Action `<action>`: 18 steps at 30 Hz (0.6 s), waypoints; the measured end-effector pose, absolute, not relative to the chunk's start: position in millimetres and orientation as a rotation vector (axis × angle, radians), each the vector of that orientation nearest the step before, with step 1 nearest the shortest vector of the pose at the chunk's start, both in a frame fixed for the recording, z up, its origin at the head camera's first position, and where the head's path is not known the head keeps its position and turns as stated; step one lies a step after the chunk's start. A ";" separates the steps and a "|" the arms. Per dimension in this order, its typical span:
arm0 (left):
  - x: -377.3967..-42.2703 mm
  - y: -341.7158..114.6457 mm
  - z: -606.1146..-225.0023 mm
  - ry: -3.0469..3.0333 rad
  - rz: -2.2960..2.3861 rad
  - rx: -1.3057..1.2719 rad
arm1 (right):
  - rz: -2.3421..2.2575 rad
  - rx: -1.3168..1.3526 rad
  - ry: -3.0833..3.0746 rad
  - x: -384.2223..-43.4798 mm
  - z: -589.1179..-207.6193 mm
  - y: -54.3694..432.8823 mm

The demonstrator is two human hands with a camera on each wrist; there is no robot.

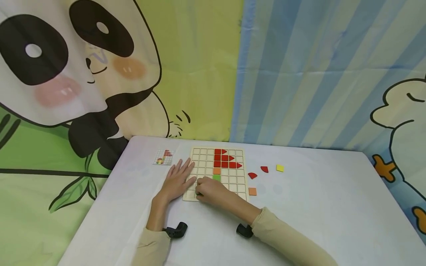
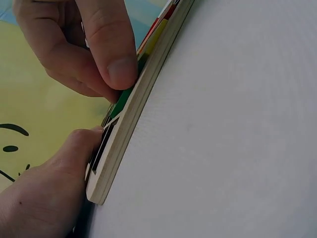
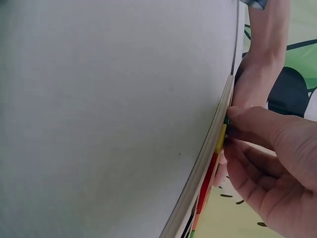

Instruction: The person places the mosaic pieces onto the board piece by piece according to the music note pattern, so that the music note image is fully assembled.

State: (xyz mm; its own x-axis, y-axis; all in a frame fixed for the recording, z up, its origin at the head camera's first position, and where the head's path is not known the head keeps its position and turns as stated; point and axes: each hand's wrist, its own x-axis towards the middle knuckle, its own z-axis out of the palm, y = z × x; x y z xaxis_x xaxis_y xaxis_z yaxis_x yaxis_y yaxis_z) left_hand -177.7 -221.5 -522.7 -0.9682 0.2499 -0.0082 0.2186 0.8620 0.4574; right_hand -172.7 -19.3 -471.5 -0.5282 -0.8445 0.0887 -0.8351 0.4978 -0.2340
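Observation:
A wooden grid board (image 1: pixel 203 157) lies on the table, with red pieces (image 1: pixel 223 164), an orange square (image 1: pixel 217 171) and a green square (image 1: pixel 217 177) set in its cells. My left hand (image 1: pixel 178 181) rests spread on the board's left edge. Over the lower left cells, my right hand (image 1: pixel 213 190) pinches a green piece (image 2: pixel 122 100) between thumb and fingers, low against the board. The head view hides that piece behind the hand. Beside it a yellow piece (image 3: pixel 221 139) shows in the right wrist view, and a red one (image 3: pixel 206 183) follows along the edge.
A small pattern card (image 1: pixel 164 157) lies left of the board. To the right are loose red quarter-circle pieces (image 1: pixel 252 176), a yellow square (image 1: pixel 280 168) and an orange square (image 1: pixel 252 191). A printed panda curtain (image 1: pixel 199 74) hangs behind the white table (image 1: pixel 316 207).

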 end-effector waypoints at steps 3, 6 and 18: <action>-178.6 -220.7 -523.9 2.976 0.717 0.378 | -0.386 -1.526 2.711 -169.9 -472.4 -17.1; -178.6 -219.3 -524.3 2.975 0.724 0.388 | -0.361 -1.518 2.743 -166.0 -472.8 -14.9; -178.5 -220.1 -527.1 2.974 0.713 0.354 | -0.619 -1.184 2.626 -140.7 -431.4 41.5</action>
